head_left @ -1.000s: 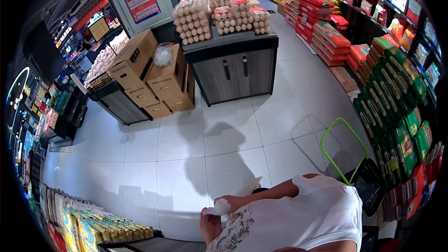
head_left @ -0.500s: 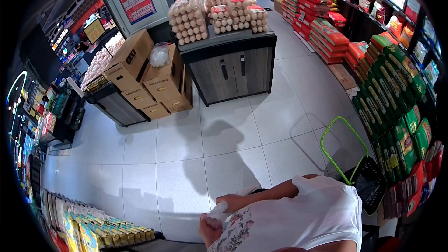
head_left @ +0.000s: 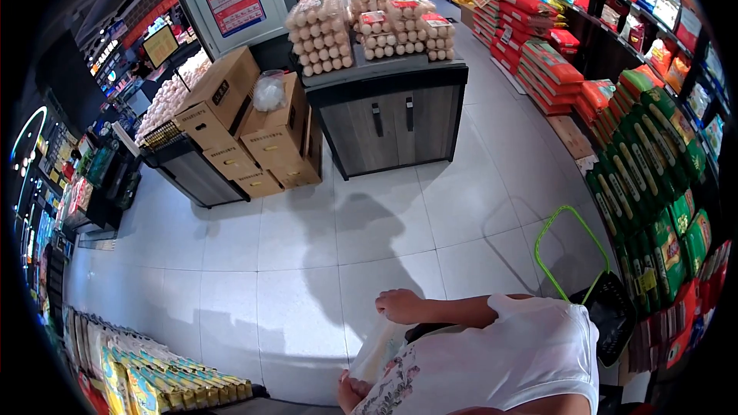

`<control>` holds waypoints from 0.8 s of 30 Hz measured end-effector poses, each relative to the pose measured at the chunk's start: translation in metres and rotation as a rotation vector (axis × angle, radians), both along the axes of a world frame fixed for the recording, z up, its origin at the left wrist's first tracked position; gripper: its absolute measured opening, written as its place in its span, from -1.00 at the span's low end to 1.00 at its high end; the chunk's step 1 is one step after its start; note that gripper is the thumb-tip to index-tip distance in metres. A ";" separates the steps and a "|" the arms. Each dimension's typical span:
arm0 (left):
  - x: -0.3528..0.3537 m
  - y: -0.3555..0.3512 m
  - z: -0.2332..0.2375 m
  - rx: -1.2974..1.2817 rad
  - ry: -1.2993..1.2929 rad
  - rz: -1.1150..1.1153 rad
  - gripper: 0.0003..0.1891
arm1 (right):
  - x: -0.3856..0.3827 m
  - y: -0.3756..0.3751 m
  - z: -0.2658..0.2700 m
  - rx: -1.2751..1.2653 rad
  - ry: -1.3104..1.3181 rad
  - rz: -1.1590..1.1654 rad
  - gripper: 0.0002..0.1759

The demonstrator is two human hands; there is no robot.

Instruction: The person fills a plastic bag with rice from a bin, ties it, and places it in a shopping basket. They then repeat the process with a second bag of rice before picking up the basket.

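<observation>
A thin, whitish translucent plastic bag (head_left: 375, 352) hangs stretched between my two hands at the bottom centre. My right hand (head_left: 400, 306), the upper one in the view, is closed on the bag's upper end. Lower down, beside the flower print of the white shirt (head_left: 500, 353), my left hand (head_left: 351, 392) is closed around the other end, its fingers partly hidden by the bag. Neither hand touches anything on the displays.
Packed eggs (head_left: 319, 34) are stacked on a dark cabinet (head_left: 392, 127), with cardboard boxes (head_left: 273, 134) to its left. A black basket with a green handle (head_left: 538, 246) is at the right, near green bags (head_left: 638, 169). Yellow packs (head_left: 169, 384) line the lower left.
My hands have moved apart, my right hand up and away from my left, and the bunched bag is now drawn out between them. The view has shifted slightly.
</observation>
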State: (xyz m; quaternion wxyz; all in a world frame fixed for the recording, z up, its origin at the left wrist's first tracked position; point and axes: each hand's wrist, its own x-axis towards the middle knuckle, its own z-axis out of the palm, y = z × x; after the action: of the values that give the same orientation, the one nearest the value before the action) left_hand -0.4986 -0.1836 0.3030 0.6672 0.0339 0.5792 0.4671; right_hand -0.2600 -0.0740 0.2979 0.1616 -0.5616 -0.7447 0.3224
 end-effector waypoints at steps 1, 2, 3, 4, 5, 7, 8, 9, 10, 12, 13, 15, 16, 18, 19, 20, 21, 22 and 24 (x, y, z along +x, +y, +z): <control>-0.007 -0.001 -0.012 -0.041 -0.063 0.035 -0.50 | 0.006 0.004 -0.002 -0.016 -0.032 0.012 -0.92; -0.006 0.003 -0.011 -0.082 -0.127 0.069 -0.50 | 0.011 0.009 -0.004 -0.034 -0.063 0.024 -0.93; -0.007 0.002 -0.008 -0.135 -0.150 0.112 -0.52 | 0.015 0.013 -0.006 -0.032 -0.065 0.027 -0.93; -0.007 0.002 -0.004 -0.150 -0.130 0.120 -0.52 | 0.018 0.018 -0.009 -0.068 -0.085 0.015 -0.91; -0.006 0.003 -0.002 -0.157 -0.118 0.122 -0.52 | 0.021 0.021 -0.009 -0.104 -0.105 0.003 -0.90; -0.004 0.005 0.001 -0.167 -0.094 0.122 -0.52 | 0.021 0.028 -0.009 -0.178 -0.158 0.029 -0.87; -0.003 0.006 0.001 -0.175 -0.085 0.124 -0.52 | 0.021 0.032 -0.009 -0.252 -0.208 0.053 -0.84; -0.003 0.008 0.002 -0.178 -0.076 0.127 -0.52 | 0.020 0.034 -0.012 -0.252 -0.209 0.055 -0.84; -0.004 0.009 0.003 -0.185 -0.068 0.131 -0.53 | 0.018 0.036 -0.018 -0.275 -0.201 0.087 -0.83; -0.007 0.011 0.005 -0.191 -0.052 0.138 -0.53 | 0.011 0.041 -0.022 -0.301 -0.192 0.125 -0.82; -0.010 0.011 0.005 -0.195 -0.046 0.143 -0.53 | 0.005 0.043 -0.024 -0.308 -0.128 0.128 -0.81; -0.014 0.011 0.006 -0.200 -0.035 0.158 -0.53 | -0.008 0.048 -0.020 -0.316 -0.062 0.142 -0.79; -0.018 0.010 0.006 -0.202 -0.033 0.165 -0.53 | -0.016 0.049 -0.018 -0.270 0.045 0.139 -0.77; -0.025 0.008 0.007 -0.204 -0.024 0.173 -0.53 | -0.032 0.054 -0.016 -0.225 0.151 0.136 -0.75; -0.028 0.007 0.007 -0.204 -0.021 0.173 -0.53 | -0.041 0.057 -0.018 -0.215 0.226 0.128 -0.72; -0.032 0.006 0.006 -0.204 -0.017 0.177 -0.54 | -0.050 0.060 -0.019 -0.205 0.301 0.120 -0.69; -0.036 0.006 0.006 -0.204 -0.018 0.182 -0.54 | -0.058 0.061 -0.019 -0.206 0.303 0.122 -0.69; -0.042 0.005 0.006 -0.202 -0.015 0.183 -0.54 | -0.066 0.063 -0.020 -0.171 0.317 0.125 -0.68; -0.055 0.003 0.007 -0.191 -0.011 0.185 -0.54 | -0.082 0.063 -0.020 -0.128 0.333 0.130 -0.66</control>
State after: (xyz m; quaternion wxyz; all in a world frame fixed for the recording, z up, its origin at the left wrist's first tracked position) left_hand -0.5532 -0.1802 0.3101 0.6248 -0.0858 0.6178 0.4696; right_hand -0.3423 -0.0111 0.2780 0.2252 -0.4605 -0.7203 0.4674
